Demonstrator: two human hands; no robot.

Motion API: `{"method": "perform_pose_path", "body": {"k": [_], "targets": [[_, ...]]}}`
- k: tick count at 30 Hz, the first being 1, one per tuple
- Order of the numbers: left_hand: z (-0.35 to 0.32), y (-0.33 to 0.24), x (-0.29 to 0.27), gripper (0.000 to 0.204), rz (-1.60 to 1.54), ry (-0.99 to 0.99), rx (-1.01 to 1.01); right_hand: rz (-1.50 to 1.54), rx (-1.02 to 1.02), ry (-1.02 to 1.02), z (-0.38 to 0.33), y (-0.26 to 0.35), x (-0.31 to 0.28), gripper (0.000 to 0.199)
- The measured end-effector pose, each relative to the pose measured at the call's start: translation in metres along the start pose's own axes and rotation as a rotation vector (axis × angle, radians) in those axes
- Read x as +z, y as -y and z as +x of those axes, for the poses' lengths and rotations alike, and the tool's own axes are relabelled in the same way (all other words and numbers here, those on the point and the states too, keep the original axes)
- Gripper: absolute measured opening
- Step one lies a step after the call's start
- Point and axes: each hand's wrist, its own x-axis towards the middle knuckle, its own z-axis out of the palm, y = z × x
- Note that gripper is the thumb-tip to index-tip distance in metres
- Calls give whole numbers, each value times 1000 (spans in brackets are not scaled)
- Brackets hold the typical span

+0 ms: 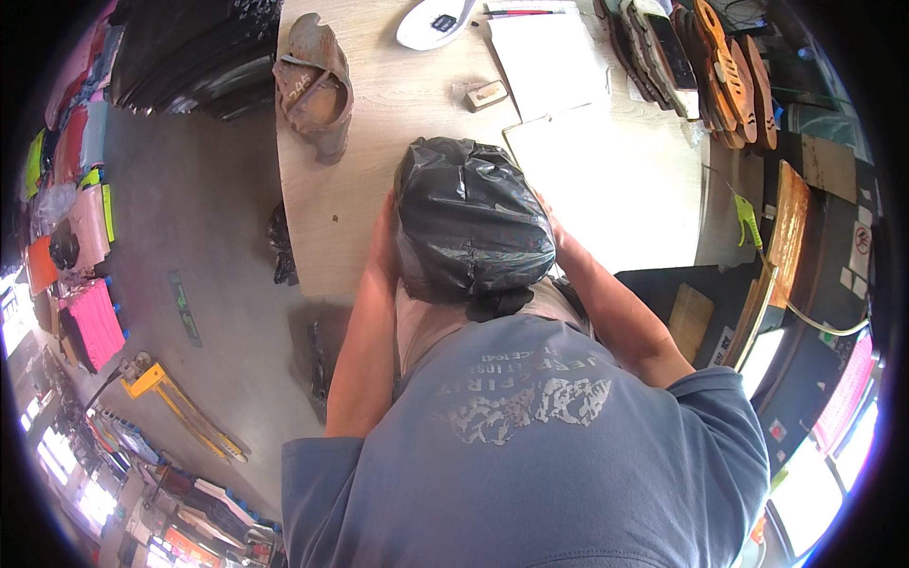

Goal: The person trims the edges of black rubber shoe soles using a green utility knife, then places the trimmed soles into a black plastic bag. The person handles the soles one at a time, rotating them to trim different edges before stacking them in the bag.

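A bulky black plastic bag rests at the near edge of a pale wooden table, pressed against my chest. My left hand lies flat against the bag's left side. My right hand presses on its right side, fingers mostly hidden behind the plastic. Both hands clasp the bag between them. My grey shirt fills the lower part of the view.
A worn brown shoe piece lies on the table's left. White paper sheets, a small block and a white device sit further back. Shoe soles line the far right. Grey floor and colourful goods lie left.
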Motion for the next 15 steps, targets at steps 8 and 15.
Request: {"method": "perform_pose_path", "body": {"k": [8, 15], "targets": [[4, 6, -11, 64, 25, 92, 30, -171, -118, -84, -4, 8, 3, 51], [4, 6, -8, 62, -46, 104, -13, 95, 22, -35, 0, -24, 5, 54]]}}
